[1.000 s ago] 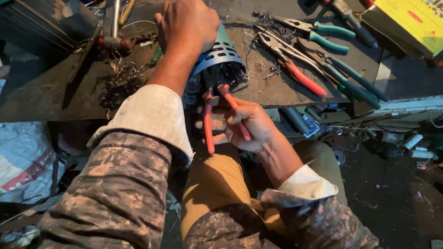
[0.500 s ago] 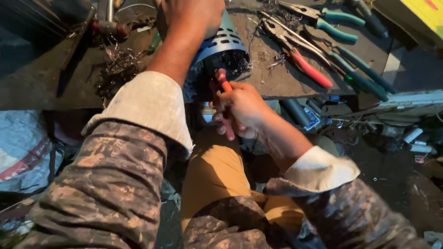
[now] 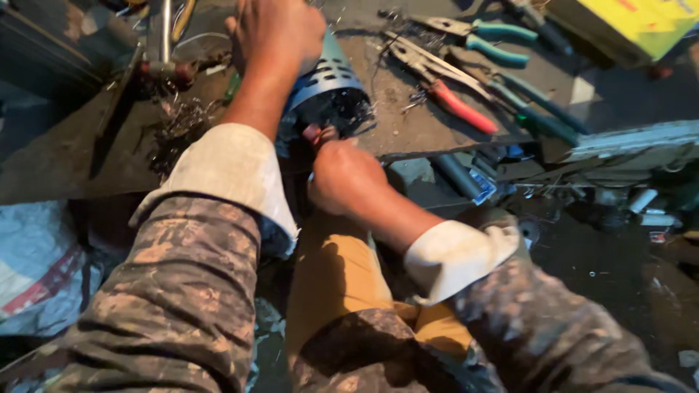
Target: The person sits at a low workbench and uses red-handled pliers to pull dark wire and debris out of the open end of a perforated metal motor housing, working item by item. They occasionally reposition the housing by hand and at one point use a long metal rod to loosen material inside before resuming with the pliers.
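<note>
A blue-grey slotted motor housing (image 3: pixel 331 84) lies on its side at the edge of a dark worn workbench (image 3: pixel 65 160), its open end toward me. My left hand (image 3: pixel 273 33) presses down on top of it and grips it. My right hand (image 3: pixel 346 178) is closed around red-handled pliers (image 3: pixel 314 133). Only the handle tips show above my fist. The tool points into the housing's open end, where dark windings sit.
Several pliers and cutters with red (image 3: pixel 455 102) and teal handles (image 3: pixel 502 33) lie on the bench to the right. A yellow box (image 3: pixel 633 25) sits at the far right. Wire scraps (image 3: pixel 178 124) litter the left. A white sack (image 3: pixel 36 269) lies lower left.
My right hand has turned over and pushed the red-handled pliers up into the housing's open end. The pliers' handles, plainly visible before, are now mostly hidden in my fist. The left hand stays on the housing.
</note>
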